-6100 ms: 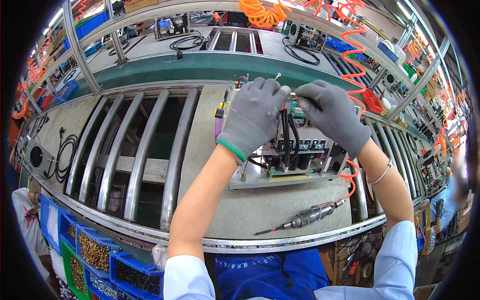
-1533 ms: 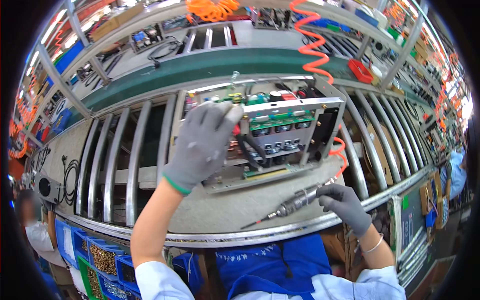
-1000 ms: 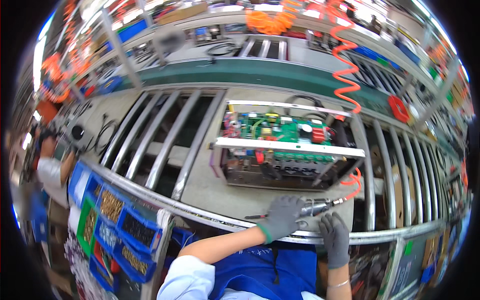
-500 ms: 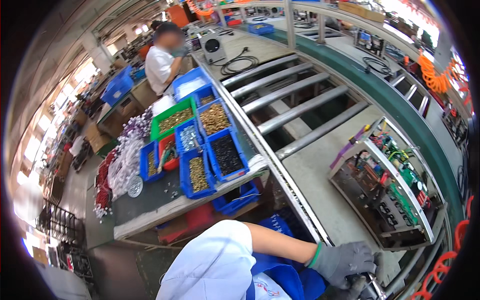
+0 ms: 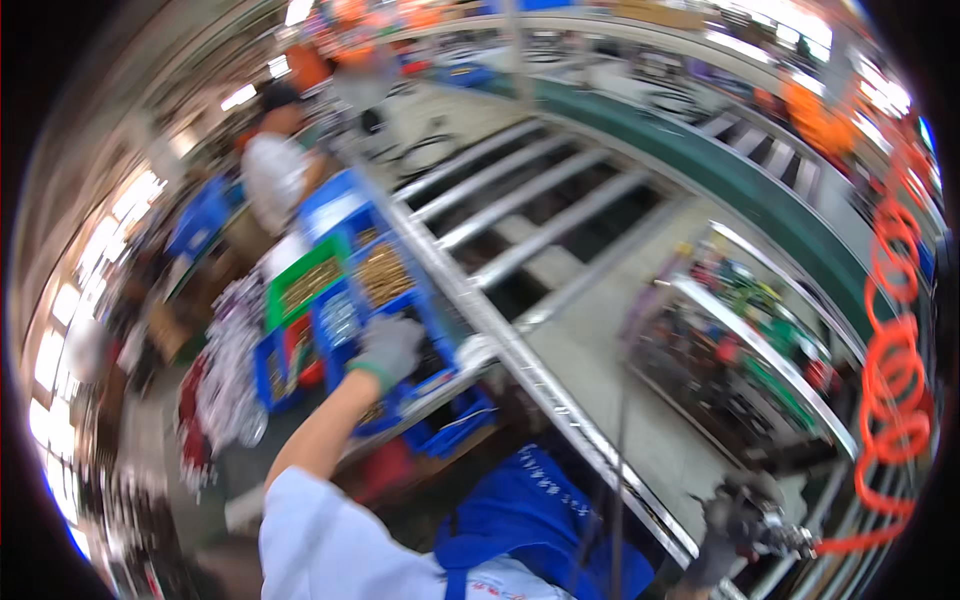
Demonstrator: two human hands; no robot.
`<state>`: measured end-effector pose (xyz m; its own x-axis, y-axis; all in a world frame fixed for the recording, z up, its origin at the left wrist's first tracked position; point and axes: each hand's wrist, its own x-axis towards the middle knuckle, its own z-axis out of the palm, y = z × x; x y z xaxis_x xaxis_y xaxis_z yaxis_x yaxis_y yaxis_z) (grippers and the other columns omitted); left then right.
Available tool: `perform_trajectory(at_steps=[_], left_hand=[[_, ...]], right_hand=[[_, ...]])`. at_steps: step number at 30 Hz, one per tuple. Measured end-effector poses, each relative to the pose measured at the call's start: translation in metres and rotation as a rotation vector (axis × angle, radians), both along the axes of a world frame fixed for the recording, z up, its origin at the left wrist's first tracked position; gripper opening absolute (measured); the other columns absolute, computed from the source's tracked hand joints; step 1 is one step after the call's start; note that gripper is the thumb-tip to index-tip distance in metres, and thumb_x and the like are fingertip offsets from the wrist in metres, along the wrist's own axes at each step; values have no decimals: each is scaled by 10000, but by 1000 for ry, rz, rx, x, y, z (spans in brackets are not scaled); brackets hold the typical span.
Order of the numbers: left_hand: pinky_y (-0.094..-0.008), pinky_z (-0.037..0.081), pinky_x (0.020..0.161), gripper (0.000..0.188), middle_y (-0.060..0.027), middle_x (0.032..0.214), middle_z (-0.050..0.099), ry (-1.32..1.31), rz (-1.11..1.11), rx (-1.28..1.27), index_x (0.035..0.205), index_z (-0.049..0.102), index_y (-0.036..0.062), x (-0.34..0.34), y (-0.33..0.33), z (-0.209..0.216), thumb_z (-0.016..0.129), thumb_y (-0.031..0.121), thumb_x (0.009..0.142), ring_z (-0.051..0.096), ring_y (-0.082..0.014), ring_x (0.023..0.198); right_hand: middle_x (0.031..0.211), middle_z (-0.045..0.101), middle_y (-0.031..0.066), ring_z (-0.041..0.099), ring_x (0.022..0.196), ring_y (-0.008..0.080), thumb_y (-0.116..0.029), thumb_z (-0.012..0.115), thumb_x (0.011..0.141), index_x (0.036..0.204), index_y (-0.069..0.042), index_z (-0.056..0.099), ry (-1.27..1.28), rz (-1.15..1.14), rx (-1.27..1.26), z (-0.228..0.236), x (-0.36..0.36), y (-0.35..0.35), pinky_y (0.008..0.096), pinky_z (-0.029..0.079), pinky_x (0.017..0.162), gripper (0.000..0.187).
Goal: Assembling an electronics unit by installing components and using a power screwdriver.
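Left hand, grip unclear, apparently picking from the bin beneath; next calls for pinching. Right hand grips drill.

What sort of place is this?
Most likely a factory assembly line for electrical equipment: a silver metal roller conveyor, an open metal-framed unit with green circuit boards, and blue plastic bins of small parts.

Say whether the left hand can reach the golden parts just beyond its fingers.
Probably yes: the left hand is close by, the golden parts lie uncovered, and nothing seen blocks the way from above.
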<state>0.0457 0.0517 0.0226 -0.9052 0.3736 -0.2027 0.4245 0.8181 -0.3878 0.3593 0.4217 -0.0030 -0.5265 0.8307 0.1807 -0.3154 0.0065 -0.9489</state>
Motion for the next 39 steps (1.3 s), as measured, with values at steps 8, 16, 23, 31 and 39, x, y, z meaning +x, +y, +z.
perform_trajectory(at_steps=[8, 16, 23, 31, 39], left_hand=[[-449, 485, 700, 86, -126, 811, 626, 176, -228, 462, 821, 679, 112, -18, -32, -11, 654, 109, 739, 612, -338, 789], [-253, 442, 462, 151, -126, 864, 653, -194, 339, 1449, 987, 630, 28, 4, -25, 26, 576, 82, 857, 611, -185, 694], [-174, 407, 440, 286, -161, 1017, 613, -2085, 575, 2185, 1117, 573, 14, 118, 131, -13, 530, 231, 935, 494, -125, 670], [-203, 407, 514, 380, -113, 973, 600, -2126, 652, 1633, 1189, 514, -47, 200, 272, -39, 580, 211, 919, 526, -109, 657], [-191, 386, 465, 368, -62, 826, 608, -2312, 605, 1554, 1059, 560, -11, 198, 276, -42, 598, 329, 923, 513, -74, 561]], right_hand=[[783, 543, 76, 565, 668, 156, 55, 608, 670, 849, -43, 532, -174, -215, 459, 17, 7, -5, 291, 483, 619, 218], [805, 498, 87, 543, 536, 164, -61, 659, 749, 920, -11, 452, 270, -228, 81, 19, 32, -8, 317, 536, 571, 274], [849, 511, 115, 554, 517, 148, -192, 761, 777, 1015, -39, 449, 685, -75, 122, 53, 27, -11, 334, 549, 524, 421], [785, 452, 61, 451, 412, 96, -91, 657, 798, 1004, -48, 441, 739, -191, 347, 74, 51, -19, 286, 491, 389, 301], [780, 495, 72, 513, 442, 93, -74, 694, 775, 995, -49, 466, 703, -228, 361, 70, 46, -22, 290, 517, 413, 318]])
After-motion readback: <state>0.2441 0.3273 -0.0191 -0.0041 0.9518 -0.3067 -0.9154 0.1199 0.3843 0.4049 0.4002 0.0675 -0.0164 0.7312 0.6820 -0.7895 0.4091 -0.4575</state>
